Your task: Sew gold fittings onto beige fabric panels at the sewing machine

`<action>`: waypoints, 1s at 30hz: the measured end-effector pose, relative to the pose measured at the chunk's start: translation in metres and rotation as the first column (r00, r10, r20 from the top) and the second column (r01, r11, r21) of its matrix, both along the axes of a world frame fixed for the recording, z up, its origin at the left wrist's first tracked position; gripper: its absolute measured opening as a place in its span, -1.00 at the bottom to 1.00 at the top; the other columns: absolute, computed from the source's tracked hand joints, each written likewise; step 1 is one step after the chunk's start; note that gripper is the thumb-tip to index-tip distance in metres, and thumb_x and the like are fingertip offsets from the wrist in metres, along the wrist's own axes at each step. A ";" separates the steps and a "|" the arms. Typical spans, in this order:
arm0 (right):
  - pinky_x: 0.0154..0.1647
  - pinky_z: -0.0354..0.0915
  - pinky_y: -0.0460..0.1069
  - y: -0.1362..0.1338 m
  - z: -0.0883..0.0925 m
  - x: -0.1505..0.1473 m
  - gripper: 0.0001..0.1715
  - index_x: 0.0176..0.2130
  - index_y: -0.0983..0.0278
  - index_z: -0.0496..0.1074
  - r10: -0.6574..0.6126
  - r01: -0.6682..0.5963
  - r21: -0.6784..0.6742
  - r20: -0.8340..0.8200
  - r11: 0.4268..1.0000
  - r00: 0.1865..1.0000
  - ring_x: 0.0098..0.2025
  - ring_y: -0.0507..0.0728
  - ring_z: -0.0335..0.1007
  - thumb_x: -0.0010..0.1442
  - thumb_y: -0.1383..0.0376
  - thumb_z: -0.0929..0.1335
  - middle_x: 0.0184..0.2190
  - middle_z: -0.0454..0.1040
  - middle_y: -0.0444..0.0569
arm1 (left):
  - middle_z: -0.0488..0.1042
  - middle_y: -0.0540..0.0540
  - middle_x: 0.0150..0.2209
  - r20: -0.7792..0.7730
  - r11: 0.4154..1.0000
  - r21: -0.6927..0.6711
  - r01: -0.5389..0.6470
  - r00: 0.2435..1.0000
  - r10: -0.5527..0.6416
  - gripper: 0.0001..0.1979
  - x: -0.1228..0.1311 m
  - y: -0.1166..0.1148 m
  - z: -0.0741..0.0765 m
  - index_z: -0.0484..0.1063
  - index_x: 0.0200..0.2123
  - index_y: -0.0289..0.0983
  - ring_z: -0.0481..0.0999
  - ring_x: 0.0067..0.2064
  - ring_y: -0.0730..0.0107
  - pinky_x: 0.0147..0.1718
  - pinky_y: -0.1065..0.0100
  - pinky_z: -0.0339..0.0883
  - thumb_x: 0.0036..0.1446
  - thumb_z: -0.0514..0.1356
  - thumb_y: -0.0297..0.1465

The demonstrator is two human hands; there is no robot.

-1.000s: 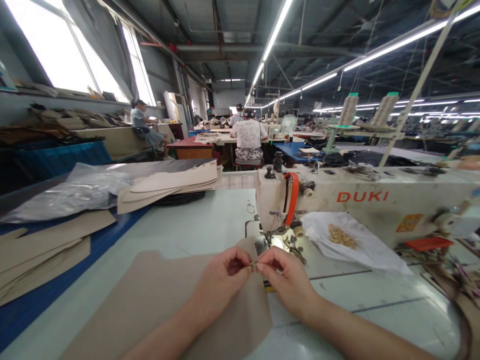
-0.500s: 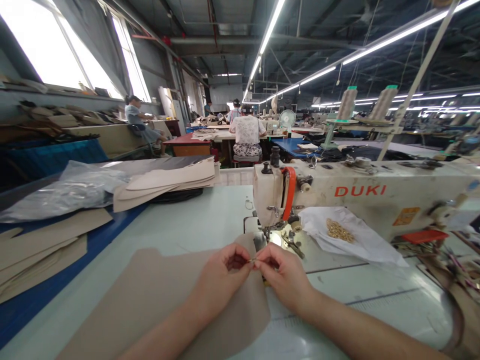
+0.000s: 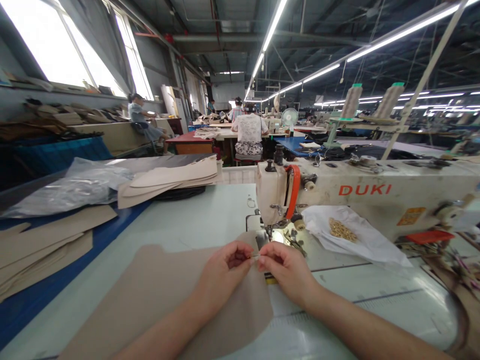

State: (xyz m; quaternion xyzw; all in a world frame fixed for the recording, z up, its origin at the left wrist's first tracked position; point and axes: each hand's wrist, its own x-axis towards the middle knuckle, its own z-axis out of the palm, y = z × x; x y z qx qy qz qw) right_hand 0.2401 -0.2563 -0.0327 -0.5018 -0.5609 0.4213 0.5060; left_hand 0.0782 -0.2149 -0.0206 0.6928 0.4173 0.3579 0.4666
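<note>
My left hand (image 3: 224, 271) and my right hand (image 3: 285, 270) meet fingertip to fingertip over a tan fabric panel (image 3: 161, 295) on the sewing table. Both pinch a tiny metallic piece (image 3: 255, 257) between thumb and forefinger; what it is, I cannot make out. The hands hover just in front of the needle area (image 3: 269, 231) of a white DUKI sewing machine (image 3: 360, 197). To the right of the needle lies a white plastic bag (image 3: 360, 240) with a heap of small gold metal parts (image 3: 342, 230) on it.
Stacks of tan cut panels (image 3: 168, 180) and a clear plastic bag (image 3: 75, 187) lie at the left on blue cloth (image 3: 75, 260). Thread cones (image 3: 352, 100) stand behind the machine. Other people sit at workstations (image 3: 249, 135) further back. An orange tray (image 3: 427, 236) sits at the right.
The hands stay pinched together on the small piece, almost unmoved; the view has shifted slightly.
</note>
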 end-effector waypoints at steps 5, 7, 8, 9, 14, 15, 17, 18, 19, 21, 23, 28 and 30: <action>-0.39 0.25 -0.09 0.001 0.000 0.000 -0.93 -0.44 0.24 0.36 0.034 -0.036 -0.026 -0.065 0.999 0.997 -0.45 0.03 0.35 0.06 0.29 0.31 -0.54 0.40 -0.17 | 0.53 -0.01 -0.41 -0.114 0.999 -0.016 0.050 0.992 -0.051 -0.79 -0.001 0.004 -0.001 0.50 -0.39 -0.24 0.47 -0.32 0.28 -0.31 0.38 0.29 -0.02 0.21 -0.23; -0.41 0.23 -0.10 0.000 0.001 -0.001 -0.93 -0.44 0.25 0.37 0.035 -0.036 -0.017 -0.045 0.999 0.998 -0.46 0.03 0.33 0.06 0.29 0.31 -0.55 0.39 -0.17 | 0.52 0.00 -0.44 -0.134 0.999 0.004 0.045 0.990 -0.044 -0.80 -0.002 0.003 0.000 0.50 -0.42 -0.24 0.46 -0.35 0.30 -0.34 0.39 0.27 -0.01 0.19 -0.23; -0.42 0.22 -0.10 0.000 0.001 -0.001 -0.92 -0.44 0.25 0.38 0.030 -0.031 -0.005 -0.015 1.000 0.999 -0.47 0.03 0.31 0.06 0.30 0.31 -0.55 0.38 -0.17 | 0.50 0.01 -0.45 -0.137 0.999 0.015 0.043 0.990 -0.040 -0.81 -0.002 0.002 0.001 0.49 -0.42 -0.24 0.45 -0.36 0.31 -0.34 0.40 0.27 -0.01 0.19 -0.24; -0.44 0.20 -0.10 -0.001 0.001 0.000 -0.91 -0.44 0.25 0.39 0.022 -0.022 0.014 0.026 1.000 0.999 -0.48 0.03 0.29 0.07 0.30 0.31 -0.56 0.38 -0.17 | 0.49 0.01 -0.46 -0.138 0.999 0.027 0.042 0.990 -0.038 -0.81 -0.002 0.001 0.002 0.49 -0.43 -0.24 0.44 -0.37 0.32 -0.35 0.40 0.26 0.00 0.18 -0.25; -0.45 0.16 -0.10 -0.002 0.000 0.002 -0.87 -0.43 0.23 0.45 -0.024 0.009 0.085 0.169 0.996 0.985 -0.48 0.03 0.26 0.09 0.29 0.30 -0.54 0.39 -0.16 | 0.46 0.03 -0.49 -0.155 0.995 0.092 0.050 0.987 -0.035 -0.86 -0.001 -0.003 0.007 0.47 -0.45 -0.23 0.41 -0.39 0.35 -0.35 0.42 0.23 0.03 0.16 -0.31; -0.45 0.16 -0.10 -0.002 0.000 0.003 -0.87 -0.43 0.23 0.45 -0.023 0.010 0.078 0.168 0.997 0.985 -0.48 0.03 0.26 0.09 0.29 0.31 -0.54 0.39 -0.16 | 0.47 0.03 -0.48 -0.164 0.993 0.105 0.055 0.986 -0.038 -0.86 -0.001 -0.003 0.007 0.47 -0.45 -0.22 0.41 -0.39 0.35 -0.35 0.42 0.23 0.03 0.16 -0.32; -0.47 0.16 -0.11 -0.002 0.000 0.003 -0.87 -0.43 0.24 0.45 -0.018 0.008 0.062 0.168 0.998 0.986 -0.49 0.03 0.27 0.08 0.30 0.30 -0.55 0.39 -0.16 | 0.47 0.03 -0.46 -0.183 0.989 0.129 0.068 0.982 -0.043 -0.87 -0.001 -0.003 0.007 0.47 -0.45 -0.22 0.42 -0.39 0.35 -0.34 0.42 0.23 0.04 0.15 -0.33; -0.47 0.16 -0.11 -0.002 0.001 0.003 -0.88 -0.44 0.24 0.44 -0.015 0.005 0.059 0.171 0.998 0.985 -0.50 0.02 0.26 0.08 0.31 0.30 -0.56 0.39 -0.17 | 0.48 0.03 -0.46 -0.193 0.987 0.139 0.074 0.980 -0.046 -0.87 -0.001 -0.003 0.007 0.46 -0.45 -0.22 0.42 -0.38 0.35 -0.34 0.42 0.23 0.05 0.14 -0.34; -0.48 0.16 -0.12 -0.002 0.001 0.002 -0.88 -0.44 0.25 0.44 -0.011 0.000 0.060 0.177 0.998 0.984 -0.51 0.01 0.26 0.07 0.32 0.30 -0.56 0.39 -0.17 | 0.47 0.02 -0.45 -0.207 0.986 0.147 0.082 0.977 -0.051 -0.87 -0.002 -0.003 0.006 0.45 -0.44 -0.22 0.42 -0.38 0.35 -0.34 0.42 0.24 0.05 0.14 -0.34; -0.50 0.15 -0.13 -0.001 0.001 0.002 -0.89 -0.45 0.26 0.42 -0.007 -0.005 0.060 0.192 0.998 0.981 -0.52 0.00 0.24 0.06 0.33 0.30 -0.57 0.38 -0.18 | 0.47 0.02 -0.45 -0.246 0.982 0.154 0.111 0.967 -0.070 -0.87 -0.002 -0.002 0.006 0.43 -0.43 -0.23 0.43 -0.38 0.36 -0.34 0.41 0.26 0.07 0.12 -0.34; -0.51 0.15 -0.14 0.001 -0.001 0.003 -0.89 -0.46 0.27 0.41 -0.013 0.001 0.056 0.202 0.998 0.979 -0.54 -0.01 0.23 0.05 0.34 0.29 -0.59 0.36 -0.19 | 0.48 0.01 -0.40 -0.287 0.973 0.186 0.133 0.955 -0.076 -0.86 -0.004 0.001 0.005 0.42 -0.39 -0.22 0.44 -0.32 0.33 -0.29 0.38 0.29 0.09 0.09 -0.34; -0.48 0.21 -0.14 0.007 -0.008 0.007 -0.91 -0.47 0.27 0.41 -0.071 0.067 0.029 0.191 0.997 0.979 -0.53 -0.01 0.27 0.03 0.34 0.30 -0.62 0.35 -0.20 | 0.42 -0.15 -0.09 -0.411 0.893 0.446 0.060 0.900 0.145 -0.74 -0.006 0.012 -0.003 0.38 -0.15 -0.27 0.33 0.00 0.17 0.05 0.14 0.17 0.13 0.04 -0.33; -0.49 0.23 -0.15 0.009 -0.006 0.008 -0.92 -0.47 0.28 0.40 -0.088 0.092 -0.015 0.181 0.996 0.980 -0.55 -0.01 0.30 0.01 0.36 0.30 -0.62 0.36 -0.20 | 0.40 -0.19 -0.09 -0.495 0.860 0.502 0.096 0.847 0.194 -0.75 -0.005 0.014 -0.007 0.38 -0.15 -0.30 0.31 0.00 0.14 0.05 0.10 0.18 0.11 0.04 -0.39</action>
